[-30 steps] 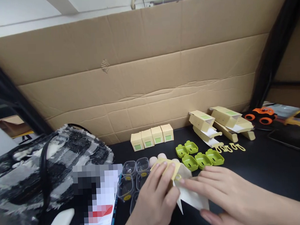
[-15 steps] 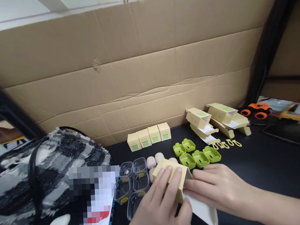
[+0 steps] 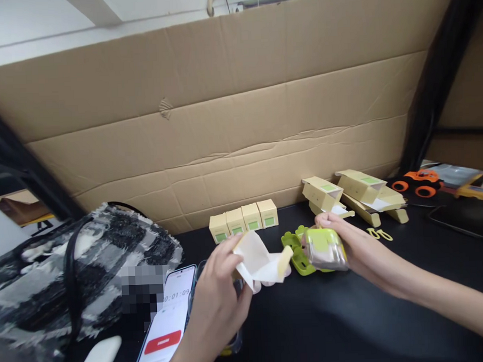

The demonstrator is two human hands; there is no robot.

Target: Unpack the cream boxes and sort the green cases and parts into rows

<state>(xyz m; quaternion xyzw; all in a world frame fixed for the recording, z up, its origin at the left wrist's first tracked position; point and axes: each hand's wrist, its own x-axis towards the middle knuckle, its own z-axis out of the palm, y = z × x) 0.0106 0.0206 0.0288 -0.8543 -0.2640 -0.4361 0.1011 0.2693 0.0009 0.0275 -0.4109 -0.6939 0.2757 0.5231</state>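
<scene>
My left hand [image 3: 216,294] is closed around a small pale-yellow carton [image 3: 250,252], tilted so that its white inside and raised end flap face me. To its right, my right hand [image 3: 343,232] grips a small clear case with a green lid [image 3: 325,248]; something pale shows through its side. Behind that case, several green lids [image 3: 299,258] lie on the black table, partly covered by it. Pale rounded pieces [image 3: 270,282] peek out beneath the carton. My left hand and forearm largely hide the clear cups [image 3: 235,344].
Several closed cartons [image 3: 243,219] line the cardboard wall [image 3: 230,112]. Unfolded cartons [image 3: 362,189] lie at the back right, with yellow loops [image 3: 380,234] in front. An orange toy truck [image 3: 417,183] stands farther right. At left are a phone [image 3: 173,306], a white case [image 3: 99,358] and a plaid bag [image 3: 120,250].
The carton has been lifted and turned, its open end now towards me. My right hand has moved away from it, up and right, and now holds the green-lidded case.
</scene>
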